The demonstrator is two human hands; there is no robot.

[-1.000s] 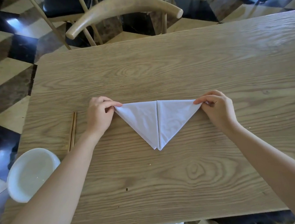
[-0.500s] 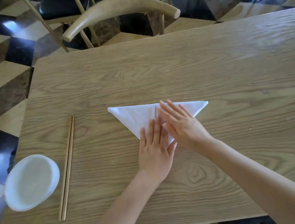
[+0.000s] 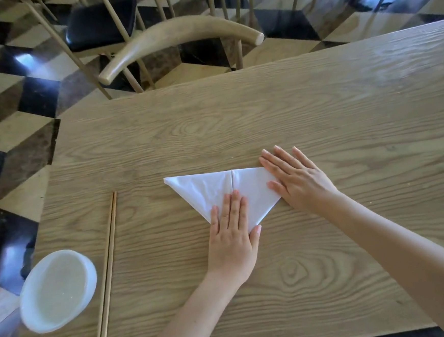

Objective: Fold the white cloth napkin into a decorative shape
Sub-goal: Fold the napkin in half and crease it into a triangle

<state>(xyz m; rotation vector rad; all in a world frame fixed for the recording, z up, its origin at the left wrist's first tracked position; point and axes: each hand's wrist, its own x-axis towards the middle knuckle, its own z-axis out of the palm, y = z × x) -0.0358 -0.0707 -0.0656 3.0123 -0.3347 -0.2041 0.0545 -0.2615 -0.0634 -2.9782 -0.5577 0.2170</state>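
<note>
White cloth, folded into a flat triangle with its point toward the person, lies on the pale wooden table (image 3: pixel 316 102): this white cloth napkin (image 3: pixel 212 189) shows a centre seam running from its long far edge down toward the tip. A moment ago both palms sat together over that seam; now the right hand (image 3: pixel 296 181) has slid outward to the napkin's right corner, while the left hand (image 3: pixel 232 228) stays pressed on the lower point. That sweep reads as smoothing and setting the creases, so the triangle stage looks finished and the next fold can begin. Neither hand grips anything: the left fingers (image 3: pixel 232 207) lie straight and close together, flat on the cloth just left of the seam, and the right fingers (image 3: pixel 281 161) are spread, covering the corner and running past it onto bare wood. Left of the napkin rest a pair of wooden chopsticks (image 3: pixel 108 267), and beyond them a round white bowl (image 3: pixel 58 290) at the table's edge.
</note>
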